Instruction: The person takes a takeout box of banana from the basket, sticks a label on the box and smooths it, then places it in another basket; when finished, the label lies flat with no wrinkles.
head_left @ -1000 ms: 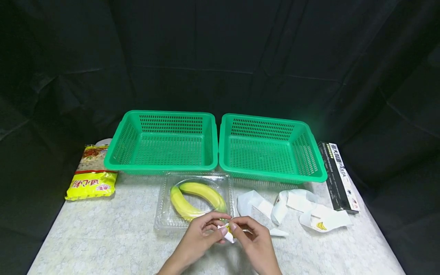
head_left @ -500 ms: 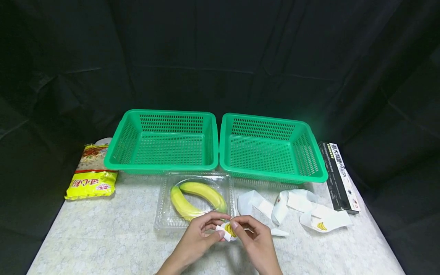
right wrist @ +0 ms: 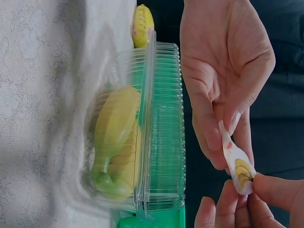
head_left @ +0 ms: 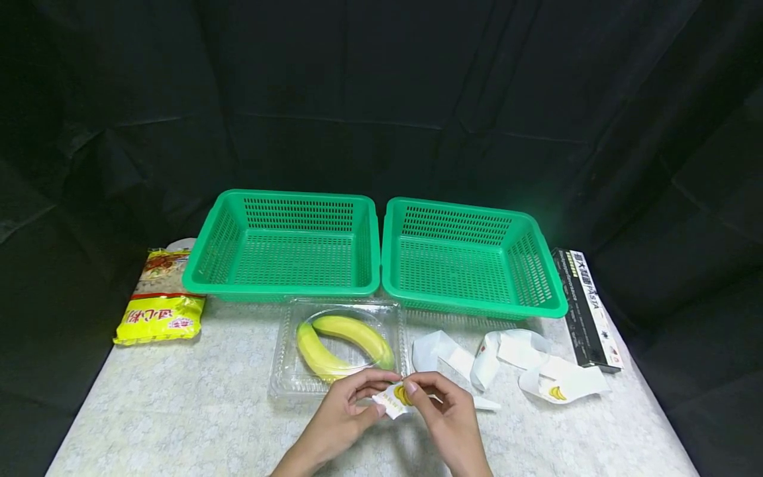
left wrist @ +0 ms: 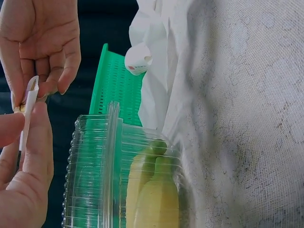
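Note:
A small white sticker [head_left: 390, 402] with a yellow banana picture is held between both hands, low in the middle of the head view. My left hand [head_left: 344, 412] pinches its left part between thumb and fingers. My right hand [head_left: 444, 416] pinches the other end, beside the banana print. In the right wrist view the sticker [right wrist: 237, 166] looks bent. Just beyond the hands stands a clear plastic clamshell box [head_left: 280, 371] with two bananas [head_left: 352, 336] inside. A white strip of stickers [head_left: 518, 351] lies in loops to the right, one banana print [head_left: 557, 393] showing.
Two green baskets [head_left: 280, 290] [head_left: 471, 305] stand side by side behind the box. A yellow bag [head_left: 157, 318] lies at the left, and a black-and-white pasta box [head_left: 587, 311] along the right edge. Dark cloth [head_left: 381, 86] hangs behind the table.
The sticker has been turned and spread between the fingers, so more of its printed white face shows. Both hands stay in nearly the same place.

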Tool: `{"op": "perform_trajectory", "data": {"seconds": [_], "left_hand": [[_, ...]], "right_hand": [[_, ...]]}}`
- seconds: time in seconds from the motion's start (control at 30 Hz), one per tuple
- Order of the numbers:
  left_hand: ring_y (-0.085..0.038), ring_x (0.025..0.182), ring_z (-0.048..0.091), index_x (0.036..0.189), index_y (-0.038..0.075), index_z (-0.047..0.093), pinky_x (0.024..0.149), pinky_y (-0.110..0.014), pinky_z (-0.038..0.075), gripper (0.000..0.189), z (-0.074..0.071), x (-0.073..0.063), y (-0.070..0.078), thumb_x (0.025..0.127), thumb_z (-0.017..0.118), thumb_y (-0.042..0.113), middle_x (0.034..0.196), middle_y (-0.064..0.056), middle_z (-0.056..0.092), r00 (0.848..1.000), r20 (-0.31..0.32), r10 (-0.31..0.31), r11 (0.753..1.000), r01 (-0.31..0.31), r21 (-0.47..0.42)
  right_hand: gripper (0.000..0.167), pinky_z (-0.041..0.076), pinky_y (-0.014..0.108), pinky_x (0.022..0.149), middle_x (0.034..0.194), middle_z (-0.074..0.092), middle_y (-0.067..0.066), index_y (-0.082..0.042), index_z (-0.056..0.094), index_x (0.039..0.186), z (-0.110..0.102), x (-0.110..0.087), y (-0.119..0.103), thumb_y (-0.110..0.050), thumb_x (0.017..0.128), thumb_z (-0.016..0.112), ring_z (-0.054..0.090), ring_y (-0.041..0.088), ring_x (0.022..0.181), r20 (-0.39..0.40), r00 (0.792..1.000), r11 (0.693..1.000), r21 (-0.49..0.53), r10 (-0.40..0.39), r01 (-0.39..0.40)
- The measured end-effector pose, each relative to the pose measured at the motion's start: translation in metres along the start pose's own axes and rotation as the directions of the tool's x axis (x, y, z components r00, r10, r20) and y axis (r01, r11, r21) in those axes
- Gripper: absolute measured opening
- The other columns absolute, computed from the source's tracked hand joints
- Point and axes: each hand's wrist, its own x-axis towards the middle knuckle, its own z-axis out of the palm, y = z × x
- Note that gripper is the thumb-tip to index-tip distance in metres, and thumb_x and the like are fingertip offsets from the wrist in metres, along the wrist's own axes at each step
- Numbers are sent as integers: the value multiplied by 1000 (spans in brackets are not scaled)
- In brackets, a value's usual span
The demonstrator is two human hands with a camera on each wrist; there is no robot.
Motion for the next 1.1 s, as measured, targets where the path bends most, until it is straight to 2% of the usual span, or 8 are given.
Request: {"op": "perform_trajectory", "data": {"seconds": [0.13, 0.27, 0.4, 0.73, 0.9, 1.1], "left_hand": [[-5, 112, 61, 131, 3, 61, 92, -20, 55, 41, 0, -2, 1, 90, 60, -4, 133, -22, 60, 1000, -9, -21, 1000, 21, -2], [-5, 109, 62, 129, 5, 62, 88, -22, 57, 40, 1, -2, 2, 90, 60, -4, 129, -20, 62, 998, -39, -55, 998, 55, 5], [-5, 107, 62, 129, 9, 62, 88, -22, 57, 41, 2, -3, 3, 90, 61, -3, 125, -18, 62, 996, -71, -63, 997, 65, 34], [-9, 105, 65, 122, 13, 62, 89, -25, 59, 36, 6, -6, -3, 90, 65, -3, 119, -9, 67, 990, -141, 13, 984, 12, 178], [-9, 100, 67, 112, 17, 69, 87, -25, 59, 26, 6, -6, -6, 92, 65, -1, 114, -5, 71, 992, -117, 45, 973, -17, 231], [-8, 102, 70, 109, 16, 74, 88, -26, 60, 22, 5, -7, -11, 92, 67, 4, 112, -2, 75, 991, -89, 102, 953, -71, 295]], "right_hand": [[8, 57, 24, 76, 91, 74, 1, -5, 74, 96, 0, 0, 0, -11, 93, 70, 69, 9, 83, -7, 1000, 1000, 5, 6, -6], [9, 56, 24, 70, 86, 72, -2, -4, 74, 96, 1, 1, 1, -11, 93, 70, 66, 8, 74, -13, 1000, 1000, 10, 14, -14], [8, 56, 24, 66, 82, 69, -3, -3, 73, 95, 1, 1, 2, -10, 94, 69, 63, 7, 69, -27, 1000, 1000, 11, 4, -4], [9, 55, 24, 65, 80, 69, -3, -3, 73, 96, 1, 2, 2, -10, 94, 69, 62, 9, 67, -34, 999, 1000, 22, 10, -9], [11, 53, 24, 67, 81, 69, -3, -2, 73, 98, 0, 1, 1, -12, 94, 69, 61, 10, 68, -26, 999, 999, 33, 39, -38], [13, 54, 24, 67, 80, 69, -4, 0, 73, 98, -1, 1, 1, -12, 94, 68, 62, 9, 68, -30, 999, 999, 31, 38, -37]]}}
